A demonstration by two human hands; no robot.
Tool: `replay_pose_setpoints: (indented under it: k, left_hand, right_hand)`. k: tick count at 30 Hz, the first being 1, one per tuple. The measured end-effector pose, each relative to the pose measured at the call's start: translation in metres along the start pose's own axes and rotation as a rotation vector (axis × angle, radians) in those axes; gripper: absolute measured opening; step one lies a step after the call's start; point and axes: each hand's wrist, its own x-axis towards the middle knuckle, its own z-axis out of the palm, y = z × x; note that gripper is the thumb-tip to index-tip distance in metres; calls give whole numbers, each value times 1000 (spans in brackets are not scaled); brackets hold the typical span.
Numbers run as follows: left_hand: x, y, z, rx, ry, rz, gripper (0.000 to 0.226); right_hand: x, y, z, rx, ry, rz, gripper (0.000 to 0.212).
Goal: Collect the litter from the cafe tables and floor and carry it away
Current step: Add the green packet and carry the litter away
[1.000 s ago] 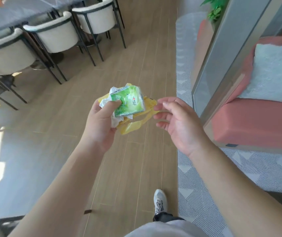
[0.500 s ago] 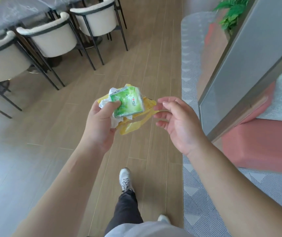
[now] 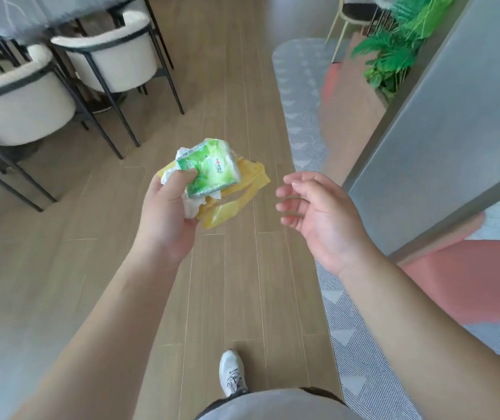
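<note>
My left hand [image 3: 167,212] grips a bundle of litter above the wooden floor: a green tissue packet [image 3: 211,169] on top, crumpled white paper [image 3: 192,206] under it and a yellow plastic bag [image 3: 236,195] hanging out to the right. The thumb presses on the green packet. My right hand [image 3: 318,213] hovers a short way to the right of the bundle, palm turned left, fingers relaxed and holding nothing. It does not touch the yellow bag.
White chairs with black frames [image 3: 112,59] stand by a dark table at the upper left. A grey patterned rug [image 3: 348,344] runs along the right. A grey partition [image 3: 455,122], a pink sofa [image 3: 485,277] and a green plant [image 3: 394,53] are on the right. My shoe [image 3: 232,374] steps on the wooden floor.
The view has moved forward along the floor. My right hand has drawn away from the yellow bag and opened to the right. The left hand keeps its grip on the bundle.
</note>
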Motion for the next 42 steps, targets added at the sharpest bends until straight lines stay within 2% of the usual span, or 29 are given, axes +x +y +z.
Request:
replay_pose_setpoints:
  k: [5,10,14,21,28,39,42]
  left_hand:
    - [55,29,1,-12,-28,-2,32]
    - [106,40,0,18,-21,-28,49]
    - [158,42,7,42,1,-25,53]
    - [280,48,41,74,78,-12,39]
    - [391,74,93,131,52,34,34]
    - [516,98,138,92,32,62,35]
    - [554,100,140,80,28,53,33]
  right_hand:
    - [58,-12,31,0,18,-32,14]
    - [116,-9,46,35,-1,-28,10]
    - [174,-2,51,60,-2,1,15]
    - [313,-5,53,108,-36,49,14]
    - [446,-45,50,131,-67,91,16]
    - [570,-85,56,112,-68,43,17]
    - [604,-86,60,95,-50,48,11]
